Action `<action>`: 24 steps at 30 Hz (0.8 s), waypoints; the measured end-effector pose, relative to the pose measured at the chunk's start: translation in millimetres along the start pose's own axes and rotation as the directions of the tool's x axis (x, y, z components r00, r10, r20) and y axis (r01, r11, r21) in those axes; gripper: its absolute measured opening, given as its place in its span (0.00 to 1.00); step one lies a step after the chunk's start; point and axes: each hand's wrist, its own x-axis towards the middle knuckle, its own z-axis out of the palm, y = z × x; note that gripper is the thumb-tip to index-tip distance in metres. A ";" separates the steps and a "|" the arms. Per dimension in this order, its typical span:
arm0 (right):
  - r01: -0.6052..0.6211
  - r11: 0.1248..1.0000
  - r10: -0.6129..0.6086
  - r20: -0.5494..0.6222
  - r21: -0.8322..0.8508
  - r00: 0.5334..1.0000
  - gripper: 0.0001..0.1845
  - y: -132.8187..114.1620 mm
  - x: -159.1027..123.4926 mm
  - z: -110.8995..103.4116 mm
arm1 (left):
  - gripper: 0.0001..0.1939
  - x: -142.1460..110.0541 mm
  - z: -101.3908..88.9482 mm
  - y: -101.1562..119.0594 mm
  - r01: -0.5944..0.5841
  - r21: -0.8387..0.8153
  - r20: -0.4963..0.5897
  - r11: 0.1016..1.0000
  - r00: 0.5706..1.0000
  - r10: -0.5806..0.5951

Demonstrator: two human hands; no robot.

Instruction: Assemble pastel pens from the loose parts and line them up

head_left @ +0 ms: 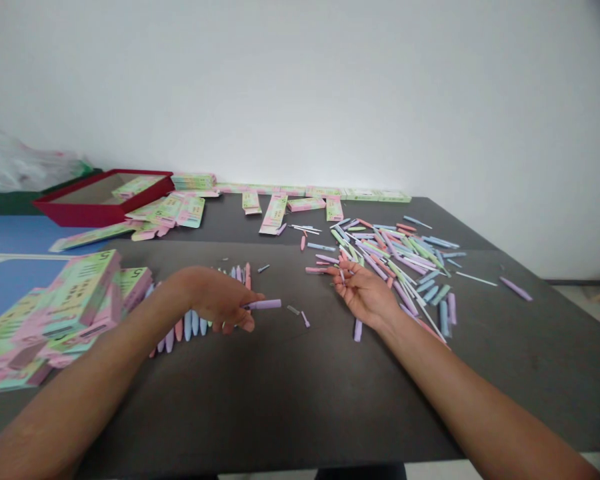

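My left hand (pixel 213 297) is closed around a purple pen barrel (pixel 267 305), whose plain end sticks out to the right. Beneath and behind that wrist, pens in several pastel colours (pixel 187 325) lie side by side in a row. My right hand (pixel 367 293), palm turned up, pinches a small purple pen part (pixel 343 275) at the near left edge of a heap of loose pen parts (pixel 380 247). A pink pen piece (pixel 316 270) lies by its fingertips. Between my hands, a small purple piece (pixel 305 319) and a clear sleeve (pixel 293 310) rest on the dark table.
Printed cartons (pixel 80 293) are stacked at the left. Behind them stands a red tray (pixel 90 207) with a carton inside. More flat boxes (pixel 275 213) lie along the wall. A lone purple pen part (pixel 515 289) lies at the right of the table (pixel 290 407).
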 end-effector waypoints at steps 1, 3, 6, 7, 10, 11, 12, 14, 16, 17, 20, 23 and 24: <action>0.006 1.000 -0.006 -0.004 0.004 1.000 0.19 -0.2 0.3 -0.5 | 0.21 -0.7 -0.8 0.8 0.019 -0.038 0.023 0.999 1.000 -0.018; 0.013 1.000 -0.013 -0.009 0.013 1.000 0.20 0.2 1.1 -2.1 | 0.21 -2.6 -2.8 2.7 0.055 -0.116 0.066 0.992 0.997 -0.047; 0.009 1.000 -0.009 -0.006 0.017 1.000 0.17 1.8 2.0 -4.6 | 0.22 -5.8 -5.7 6.0 0.070 -0.127 0.053 0.989 0.997 -0.063; 0.004 1.000 -0.004 -0.001 0.017 1.000 0.13 2.4 2.1 -5.1 | 0.22 -6.7 -6.3 6.9 0.079 -0.130 0.054 0.988 0.996 -0.073; -0.009 1.000 0.009 0.018 -0.001 1.000 0.04 3.6 1.3 -5.1 | 0.20 -8.1 -7.4 8.8 0.099 -0.139 0.069 0.985 0.994 -0.090; -0.009 1.000 0.009 0.022 -0.015 1.000 0.05 3.8 0.8 -4.7 | 0.18 -8.3 -7.5 9.0 0.098 -0.138 0.068 0.986 0.994 -0.089; -0.006 0.999 0.007 0.023 -0.033 1.000 0.05 3.8 0.3 -4.3 | 0.18 -8.3 -7.6 9.0 0.092 -0.135 0.063 0.986 0.994 -0.084; 0.012 0.997 -0.011 0.014 -0.073 1.000 0.06 3.5 -0.3 -3.6 | 0.17 -8.1 -7.4 8.5 0.076 -0.134 0.059 0.988 0.996 -0.069; 0.026 0.993 -0.026 0.007 -0.111 1.000 0.07 3.0 -0.1 -3.7 | 0.17 -7.6 -7.0 7.2 0.069 -0.131 0.056 0.989 0.997 -0.062; 0.030 0.992 -0.029 0.007 -0.124 1.000 0.08 2.9 0.2 -3.9 | 0.16 -7.1 -6.7 6.4 0.068 -0.126 0.054 0.990 0.997 -0.061; 0.019 0.991 -0.017 0.017 -0.133 1.000 0.11 2.8 1.5 -4.8 | 0.16 -5.0 -5.5 3.5 0.065 -0.111 0.051 0.992 0.997 -0.060; 0.008 0.993 -0.006 0.020 -0.121 1.000 0.10 3.1 1.6 -4.5 | 0.16 -3.3 -4.8 2.1 0.059 -0.100 0.062 0.993 0.997 -0.054; 0.006 0.993 -0.004 0.022 -0.118 1.000 0.10 3.3 1.4 -4.1 | 0.15 -3.2 -4.9 2.0 0.064 -0.092 0.062 0.994 0.996 -0.059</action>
